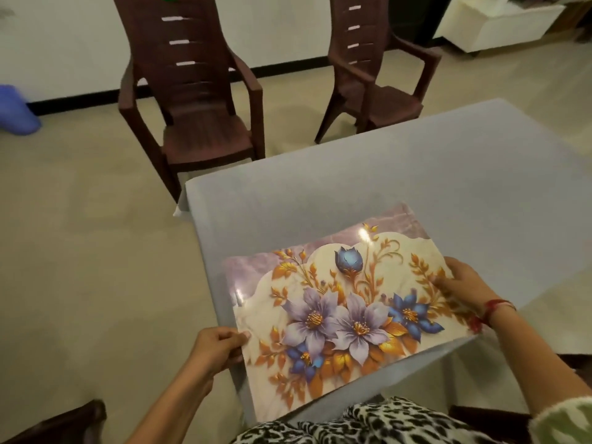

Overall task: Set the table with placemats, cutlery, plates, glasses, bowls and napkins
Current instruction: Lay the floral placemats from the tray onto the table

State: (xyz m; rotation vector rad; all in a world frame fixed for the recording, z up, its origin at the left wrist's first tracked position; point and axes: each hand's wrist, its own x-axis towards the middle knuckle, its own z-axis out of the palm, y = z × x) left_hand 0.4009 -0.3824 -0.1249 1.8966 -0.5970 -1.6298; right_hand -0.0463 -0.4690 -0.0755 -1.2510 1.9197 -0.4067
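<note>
Two hands, left hand [217, 346] and right hand [464, 282], pinch placemat [346, 312] ends

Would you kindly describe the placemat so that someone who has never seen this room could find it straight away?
Start at the grey table near the two brown chairs. Over its near end, the placemat is held at both short edges by the left hand and right hand. It alone is patterned: glossy cream with purple and blue flowers and orange leaves.
</note>
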